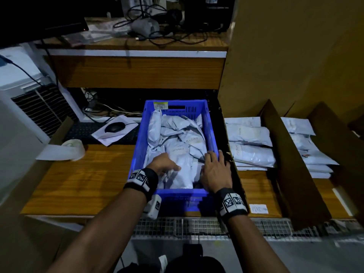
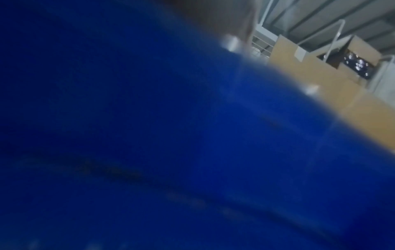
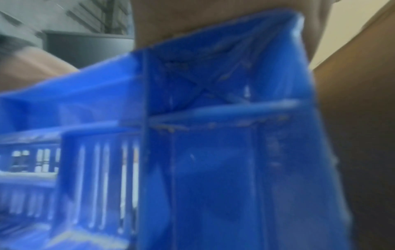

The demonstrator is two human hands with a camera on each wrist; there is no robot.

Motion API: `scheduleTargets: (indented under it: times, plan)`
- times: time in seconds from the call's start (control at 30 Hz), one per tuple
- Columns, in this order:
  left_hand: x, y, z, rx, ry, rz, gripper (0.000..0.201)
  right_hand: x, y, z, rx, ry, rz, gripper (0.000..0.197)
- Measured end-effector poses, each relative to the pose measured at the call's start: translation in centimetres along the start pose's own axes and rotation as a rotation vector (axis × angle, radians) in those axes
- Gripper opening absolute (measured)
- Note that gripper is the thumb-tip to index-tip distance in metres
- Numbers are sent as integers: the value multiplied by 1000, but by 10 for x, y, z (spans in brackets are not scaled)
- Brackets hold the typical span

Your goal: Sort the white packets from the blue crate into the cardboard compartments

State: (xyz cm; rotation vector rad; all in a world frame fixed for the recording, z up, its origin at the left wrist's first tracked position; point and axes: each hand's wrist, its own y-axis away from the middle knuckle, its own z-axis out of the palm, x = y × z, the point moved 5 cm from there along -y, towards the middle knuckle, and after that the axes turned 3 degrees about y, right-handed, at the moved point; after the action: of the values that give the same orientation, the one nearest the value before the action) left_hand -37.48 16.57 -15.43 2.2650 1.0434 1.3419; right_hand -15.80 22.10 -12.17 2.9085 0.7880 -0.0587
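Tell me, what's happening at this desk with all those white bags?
A person is sorting white packets out of a blue crate on a wooden desk. Both hands are down in the near end of the crate: the left hand rests on the topmost packet, and the right hand lies at the crate's right wall. Nothing is lifted yet. To the right, cardboard compartments already hold stacks of packets, and the crate is still well filled.

Black computer mouse [image 1: 114, 127] on white paper sheet [image 1: 106, 134]; tape roll [image 1: 73, 149] on wooden desk [image 1: 82, 180]; tangled cables [image 1: 157, 22] on shelf behind.
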Motion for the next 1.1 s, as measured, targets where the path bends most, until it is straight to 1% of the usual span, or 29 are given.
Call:
scheduleTargets:
  times: [0.03, 0.13, 0.17, 0.2, 0.23, 0.33, 0.37, 0.4, 0.5, 0.53, 0.6, 0.63, 0.73, 0.8, 0.87, 0.93, 0.97, 1.0, 1.07, 1.1]
  plan:
    - [-2, -3, 0, 9, 29, 8, 65, 0, 0, 0, 1, 5, 5, 46]
    - [-9, -5, 1, 20, 91, 25, 96, 0, 0, -1, 26, 16, 11, 43]
    - [-15, -12, 3, 23, 128, 45, 104, 0, 1, -2, 37, 14, 14, 41]
    - [-19, -18, 5, 24, 180, 57, 106, 0, 1, -3, 48, 10, 15, 39]
    - [-18, -12, 4, 20, 234, 73, 99, 0, 2, -5, 57, 12, 15, 38]
    - [-13, 4, 3, -22, 335, 129, 37, 0, 4, -9, 94, 9, 17, 36]
    - [-12, 7, 4, -29, 347, 158, 30, -1, 5, -11, 104, 5, 18, 36]
    - [-12, 10, 5, -38, 365, 180, 31, -1, 5, -12, 112, -1, 19, 36]
    - [-20, 15, 9, -55, 473, 247, 42, -3, 8, -15, 134, -10, 20, 37]
    - [-22, 18, 10, -63, 517, 273, 40, -3, 9, -16, 151, -14, 18, 37]
    - [-20, 27, 7, -45, 577, 341, 27, -4, 10, -19, 200, -28, 9, 37]
    - [-18, 30, 4, -36, 609, 368, 25, -4, 12, -21, 234, -35, 0, 37]
    - [-13, 37, -1, -31, 676, 445, 27, -6, 14, -25, 296, -107, -31, 39]
    - [-10, 41, -1, -47, 671, 484, 31, -7, 11, -28, 323, -218, -48, 48]
    - [-8, 44, 1, -61, 664, 506, 35, -12, 8, -33, 285, -492, -71, 57]
    - [-5, 46, 1, -76, 671, 535, 39, -23, 7, -43, 221, -797, -94, 58]
    - [-5, 47, 1, -88, 671, 549, 40, -28, 5, -47, 191, -894, -106, 55]
    - [-4, 48, 1, -99, 670, 562, 40, -31, 3, -49, 188, -954, -110, 49]
    - [-1, 53, 0, -116, 680, 585, 42, -32, 1, -53, 211, -1053, -113, 30]
    - [-1, 54, 0, -119, 694, 592, 44, -32, 0, -55, 216, -1103, -114, 26]
